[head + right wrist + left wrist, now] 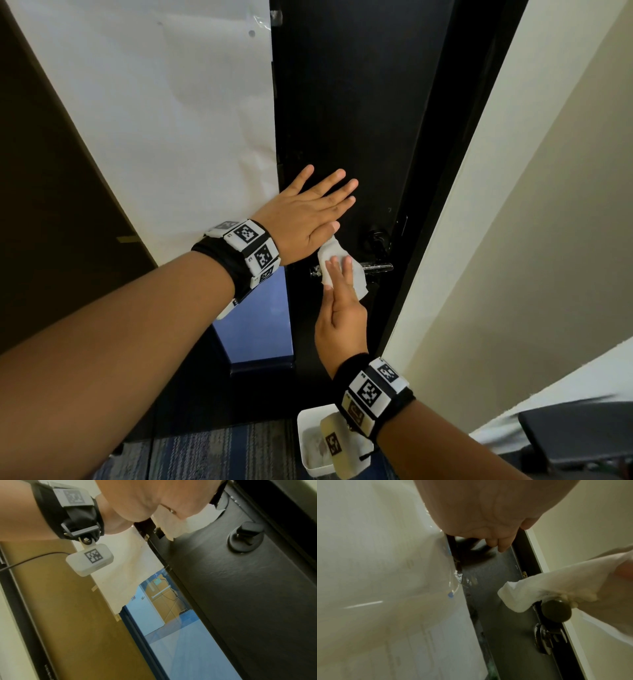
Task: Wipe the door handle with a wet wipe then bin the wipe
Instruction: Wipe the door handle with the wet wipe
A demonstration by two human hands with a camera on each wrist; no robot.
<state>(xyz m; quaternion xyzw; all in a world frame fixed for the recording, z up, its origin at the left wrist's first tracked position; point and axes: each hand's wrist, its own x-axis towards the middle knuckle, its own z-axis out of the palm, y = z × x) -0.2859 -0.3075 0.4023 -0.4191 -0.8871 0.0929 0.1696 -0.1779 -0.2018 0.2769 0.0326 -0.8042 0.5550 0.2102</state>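
Note:
A black door (342,102) carries a metal lever handle (380,266) with a black lock knob (375,238) above it. My left hand (318,205) lies flat on the door above and to the left of the handle, fingers spread and straight. Lower down, my right hand (339,298) holds a white wet wipe (334,255) wrapped over the inner part of the handle, fingers laid across it. In the left wrist view the wipe (539,588) drapes over the dark handle end (556,610). A small white bin (301,445) stands on the floor below my right wrist.
White paper (171,120) covers the glass panel left of the door, with bare blue glass (260,325) below it. A cream wall (513,240) stands close on the right. A dark chair-like object (575,431) sits at the lower right. Blue carpet covers the floor.

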